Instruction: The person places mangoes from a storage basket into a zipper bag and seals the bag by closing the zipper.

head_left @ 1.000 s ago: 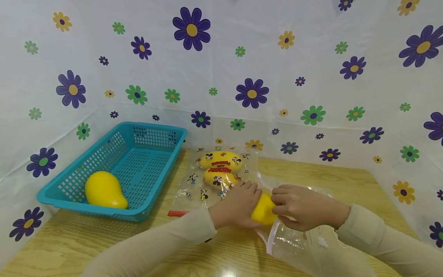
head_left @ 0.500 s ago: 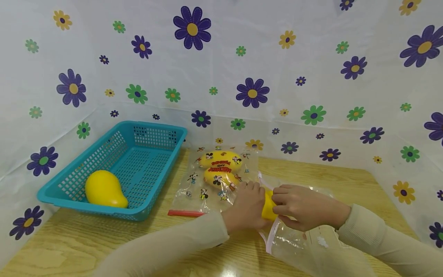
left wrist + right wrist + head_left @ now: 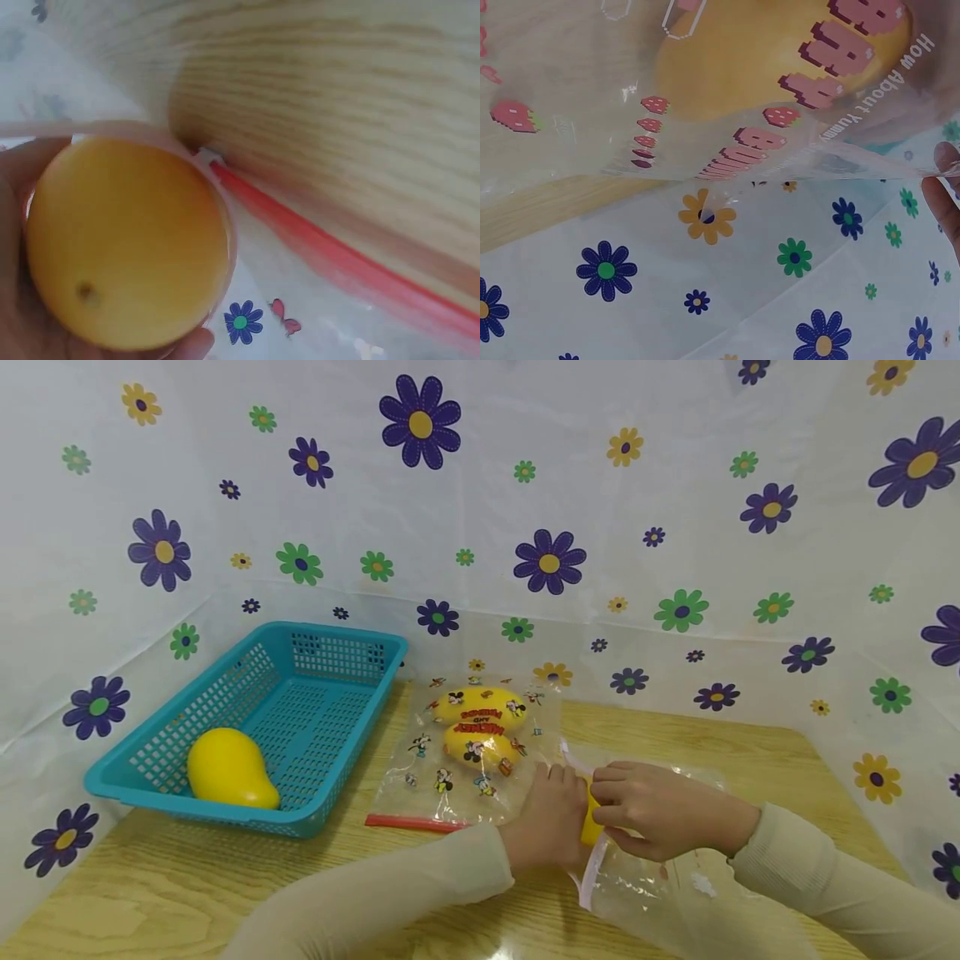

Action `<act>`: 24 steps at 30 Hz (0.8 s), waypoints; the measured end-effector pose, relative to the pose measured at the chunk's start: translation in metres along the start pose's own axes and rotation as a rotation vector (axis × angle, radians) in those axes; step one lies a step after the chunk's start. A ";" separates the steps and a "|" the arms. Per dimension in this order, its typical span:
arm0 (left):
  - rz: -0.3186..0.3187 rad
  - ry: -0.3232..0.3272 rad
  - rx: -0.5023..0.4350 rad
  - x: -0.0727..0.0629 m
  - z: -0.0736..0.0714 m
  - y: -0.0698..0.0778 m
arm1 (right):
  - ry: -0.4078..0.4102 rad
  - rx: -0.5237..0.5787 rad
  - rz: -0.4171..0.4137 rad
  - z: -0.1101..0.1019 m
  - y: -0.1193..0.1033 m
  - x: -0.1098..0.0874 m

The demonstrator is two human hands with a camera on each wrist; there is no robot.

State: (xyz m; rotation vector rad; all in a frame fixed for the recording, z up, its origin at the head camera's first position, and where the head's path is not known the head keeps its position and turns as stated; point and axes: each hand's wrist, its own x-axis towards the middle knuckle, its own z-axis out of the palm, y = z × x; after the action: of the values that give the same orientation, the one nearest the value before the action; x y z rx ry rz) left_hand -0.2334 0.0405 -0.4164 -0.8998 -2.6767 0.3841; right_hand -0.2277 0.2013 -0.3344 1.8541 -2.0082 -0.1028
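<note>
Left hand [image 3: 551, 818] grips the yellow mango [image 3: 127, 240] in the pink-rimmed bag [image 3: 645, 889], right hand [image 3: 652, 806] pinches its edge, and there's room behind, desk [image 3: 675, 735] running to the curtain [image 3: 480, 452]!

We read upside-down red "MICKEY AND FRIENDS" [image 3: 480, 721] on the clear plastic bag with a red zip strip [image 3: 401, 789], and white "How About Yummy" [image 3: 875, 88] on the clear strawberry-printed plastic bag [image 3: 577, 75]; its pink block letters [image 3: 836, 51] eluded us.

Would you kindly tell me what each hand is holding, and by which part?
The left hand holds a rounded yellow fruit around its side; the right hand pinches a clear plastic bag by its pink-edged mouth.
</note>
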 end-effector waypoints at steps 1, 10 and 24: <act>0.009 -0.013 -0.010 -0.001 -0.001 -0.001 | -0.001 0.000 0.002 0.000 0.000 0.000; 0.113 -0.107 -0.073 -0.012 -0.014 -0.029 | -0.024 0.000 0.028 0.000 0.000 -0.002; 0.160 -0.219 -0.281 -0.018 -0.025 -0.033 | -0.014 -0.009 0.015 -0.002 0.003 -0.003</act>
State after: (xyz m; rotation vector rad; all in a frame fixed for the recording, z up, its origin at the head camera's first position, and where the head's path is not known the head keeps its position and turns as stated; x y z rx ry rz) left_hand -0.2285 0.0084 -0.3853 -1.2226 -2.9176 0.1468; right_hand -0.2296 0.2044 -0.3327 1.8370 -2.0276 -0.1203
